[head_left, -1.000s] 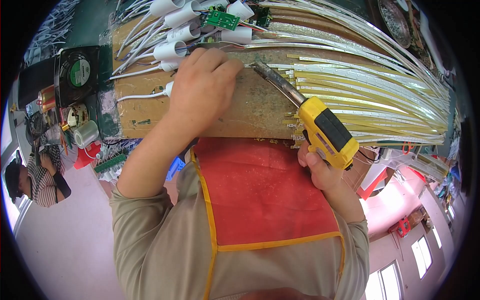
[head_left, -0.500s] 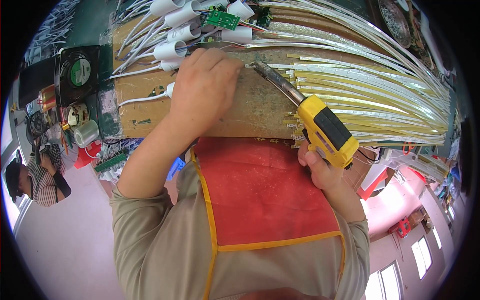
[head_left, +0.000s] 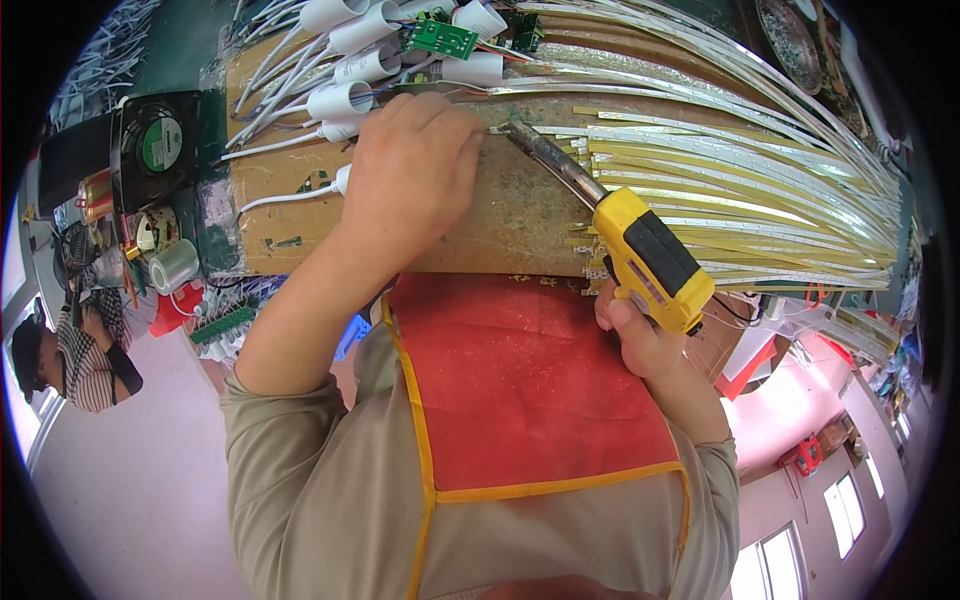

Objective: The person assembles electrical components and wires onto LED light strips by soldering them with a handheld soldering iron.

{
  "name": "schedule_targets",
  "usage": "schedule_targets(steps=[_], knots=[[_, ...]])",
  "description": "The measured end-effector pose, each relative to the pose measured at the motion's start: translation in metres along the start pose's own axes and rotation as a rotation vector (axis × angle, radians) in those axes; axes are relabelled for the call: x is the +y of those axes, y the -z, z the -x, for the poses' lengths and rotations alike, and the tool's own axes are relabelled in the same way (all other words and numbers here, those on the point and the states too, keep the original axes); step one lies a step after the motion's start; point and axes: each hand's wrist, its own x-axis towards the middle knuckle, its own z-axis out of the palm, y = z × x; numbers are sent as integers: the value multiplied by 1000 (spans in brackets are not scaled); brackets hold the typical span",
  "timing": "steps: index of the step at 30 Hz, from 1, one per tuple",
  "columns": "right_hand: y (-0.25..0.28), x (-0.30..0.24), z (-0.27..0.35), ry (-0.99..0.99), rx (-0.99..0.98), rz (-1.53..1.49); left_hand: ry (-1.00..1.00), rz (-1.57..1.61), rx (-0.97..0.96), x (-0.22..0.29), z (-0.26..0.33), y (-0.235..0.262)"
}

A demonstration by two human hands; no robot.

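Left hand [head_left: 415, 165] fingers curled, pressing an LED strip [head_left: 700, 185] mid-board; right hand [head_left: 640, 335] grips yellow soldering iron [head_left: 640, 240], tip just beside fingertips.

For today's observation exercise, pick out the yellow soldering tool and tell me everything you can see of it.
The yellow soldering tool is pistol-shaped, with a yellow body that looks like plastic, a black panel on its side and a long, dull metal barrel. The right hand grips its handle from below. It lies tilted, barrel pointing up and left across the brown work board. Its tip rests at the end of a pale strip, right beside the fingers of the left hand.
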Motion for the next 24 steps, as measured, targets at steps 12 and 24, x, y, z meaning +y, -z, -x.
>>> schedule_targets(steps=[12,24], knots=[[-3,-3,-2,3,15,-29,-51,-42,2,-3,-1,-3],[-4,-2,-3,32,-4,-38,-69,-96,-78,1,-5,1]])
